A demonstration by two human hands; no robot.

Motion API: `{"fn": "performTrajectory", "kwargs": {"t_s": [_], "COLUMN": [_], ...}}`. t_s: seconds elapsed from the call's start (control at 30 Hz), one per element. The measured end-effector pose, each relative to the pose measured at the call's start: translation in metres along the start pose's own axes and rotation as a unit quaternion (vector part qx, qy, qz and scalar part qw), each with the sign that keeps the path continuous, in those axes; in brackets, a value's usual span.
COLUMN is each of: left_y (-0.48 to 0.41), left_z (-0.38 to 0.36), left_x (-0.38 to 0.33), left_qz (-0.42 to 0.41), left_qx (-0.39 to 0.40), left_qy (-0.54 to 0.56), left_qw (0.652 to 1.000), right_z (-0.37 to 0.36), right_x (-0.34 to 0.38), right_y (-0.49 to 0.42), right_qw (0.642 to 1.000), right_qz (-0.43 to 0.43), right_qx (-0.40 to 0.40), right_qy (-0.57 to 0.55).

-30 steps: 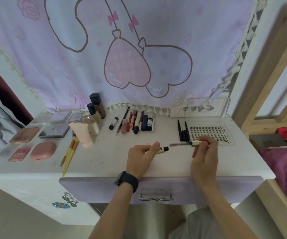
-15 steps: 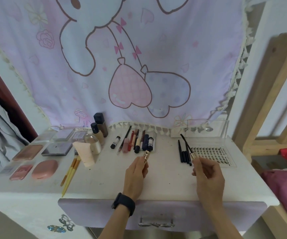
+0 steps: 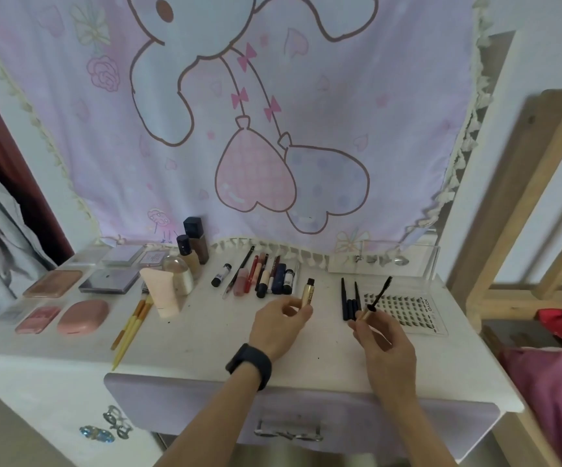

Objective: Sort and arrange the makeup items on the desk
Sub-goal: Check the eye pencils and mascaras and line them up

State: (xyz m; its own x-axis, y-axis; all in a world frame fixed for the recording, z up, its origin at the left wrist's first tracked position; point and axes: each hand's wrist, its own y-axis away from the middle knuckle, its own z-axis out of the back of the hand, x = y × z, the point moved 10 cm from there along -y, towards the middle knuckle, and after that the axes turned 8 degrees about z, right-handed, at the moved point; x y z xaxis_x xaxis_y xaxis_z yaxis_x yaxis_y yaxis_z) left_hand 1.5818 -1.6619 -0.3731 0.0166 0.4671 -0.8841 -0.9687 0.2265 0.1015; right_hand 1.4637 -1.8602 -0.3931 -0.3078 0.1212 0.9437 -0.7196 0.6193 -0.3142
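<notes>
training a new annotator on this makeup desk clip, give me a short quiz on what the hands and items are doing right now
1. True or false: the left hand holds the gold mascara tube with its cap off.
2. What does the right hand pinch? A) the mascara wand B) a yellow brush C) a pink compact
3. Fill in: the dark pencils lie on the desk just left of the ____.
Key: 1 true; 2 A; 3 lash tray.
</notes>
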Motion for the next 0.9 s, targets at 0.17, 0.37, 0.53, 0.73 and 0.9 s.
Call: {"fn": "performTrajectory", "kwargs": {"t_s": [0.17, 0.37, 0.53, 0.73, 0.9], "left_y": [-0.017, -0.028, -0.034, -0.023, -0.010], "left_z": [-0.024, -0.035, -0.031, -0.029, -0.032], "left_x": [-0.014, -0.020, -0.020, -0.022, -0.024], "left_qz": [0.029, 0.064, 0.070, 0.000, -0.137], "left_qx": [0.007, -0.027, -0.058, -0.099, -0.099], "left_qy": [-0.112, -0.215, -0.221, -0.198, -0.248], "left_qw": [0.993, 0.974, 0.971, 0.975, 0.954], "right_z": [-0.002, -0.002, -0.004, -0.011, -0.028], "right_x": [0.003, 0.007, 0.013, 0.018, 0.024], "right_y": [0.003, 0.003, 0.004, 0.002, -0.014], "right_qw": [0.999, 0.998, 0.996, 0.987, 0.937], "right_qz": [-0.003, 0.002, 0.004, 0.009, 0.065], "right_qx": [0.018, 0.011, 0.019, 0.056, 0.127], "right_qy": [0.044, 0.057, 0.082, 0.153, 0.319]}}
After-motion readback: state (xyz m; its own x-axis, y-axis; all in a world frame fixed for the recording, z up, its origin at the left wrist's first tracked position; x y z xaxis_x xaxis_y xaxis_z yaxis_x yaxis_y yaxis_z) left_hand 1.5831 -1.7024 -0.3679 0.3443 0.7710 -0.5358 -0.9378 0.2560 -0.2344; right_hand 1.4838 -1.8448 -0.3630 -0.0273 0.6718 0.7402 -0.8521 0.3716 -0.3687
